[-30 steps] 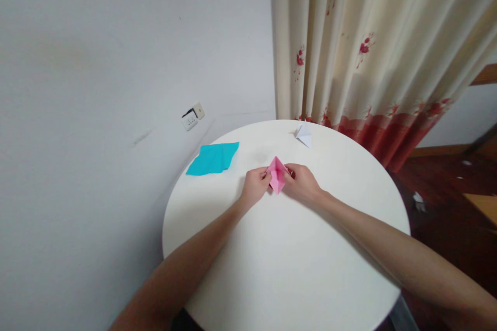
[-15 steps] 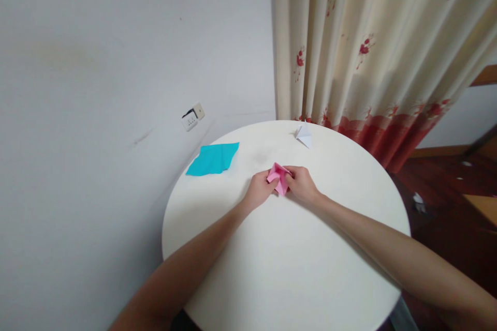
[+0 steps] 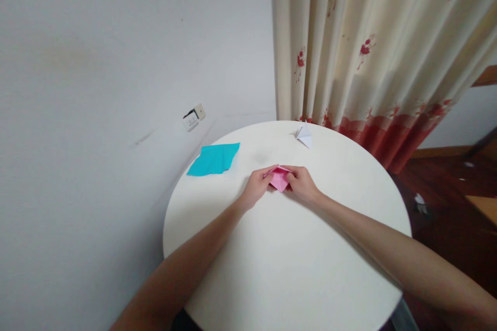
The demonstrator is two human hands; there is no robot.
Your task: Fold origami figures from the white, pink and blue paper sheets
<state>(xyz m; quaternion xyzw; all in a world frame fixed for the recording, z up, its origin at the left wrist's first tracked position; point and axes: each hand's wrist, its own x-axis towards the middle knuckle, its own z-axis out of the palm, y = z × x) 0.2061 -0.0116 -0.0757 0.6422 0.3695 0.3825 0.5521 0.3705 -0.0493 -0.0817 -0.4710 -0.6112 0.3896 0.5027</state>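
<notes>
A small piece of folded pink paper (image 3: 279, 180) is held between my two hands above the middle of the white round table. My left hand (image 3: 258, 186) pinches its left side, the thumb on top. On its right side my right hand (image 3: 302, 182) grips it, thumb pressed near the inner fold. The paper's lower tip points toward me and its upper edges meet in a shallow peak. My fingers underneath are mostly hidden.
A creased turquoise sheet (image 3: 215, 159) lies at the table's (image 3: 287, 258) back left. A folded white paper piece (image 3: 304, 135) rests near the back edge. Behind are a wall with a socket (image 3: 191, 121) and a floral curtain (image 3: 349, 62).
The pink paper, held more open with a raised point before, now looks flatter and wider, shaped like a diamond. My left thumb has moved outward from its centre to the left edge.
</notes>
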